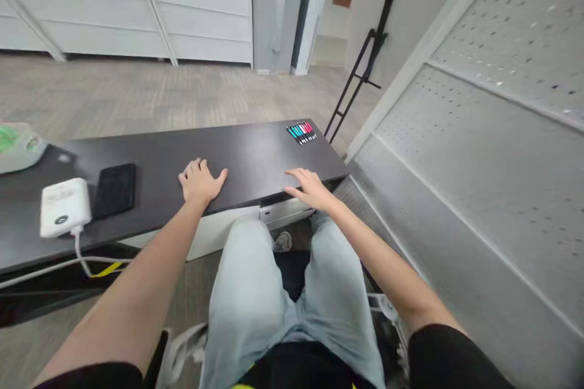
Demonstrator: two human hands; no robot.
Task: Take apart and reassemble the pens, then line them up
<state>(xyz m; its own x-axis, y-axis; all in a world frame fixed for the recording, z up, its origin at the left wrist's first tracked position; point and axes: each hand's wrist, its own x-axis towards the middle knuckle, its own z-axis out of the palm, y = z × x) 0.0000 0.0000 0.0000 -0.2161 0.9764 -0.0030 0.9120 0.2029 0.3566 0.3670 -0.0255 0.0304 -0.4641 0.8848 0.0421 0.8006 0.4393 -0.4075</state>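
The desk (pixel 246 155) is charcoal; its far-right pens (pixel 301 132) are turquoise, white, pink and black. At left, the power bank (pixel 65 205) is white, the smartphone (pixel 115 190) black. The far carpet (pixel 214 94) is streaked grey-beige.

A single head-worn view, looking from above and just behind the near edge of the dark tabletop (pixel 255 155), close to it, facing forward and down; jeans-clad legs (pixel 244 292) this side of the tabletop, carpeted floor (pixel 210 94) and white cabinets (pixel 203 3) beyond.

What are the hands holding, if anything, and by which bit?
Nothing is held: the left hand lies spread on the table, and the right hand is empty near the table's edge.
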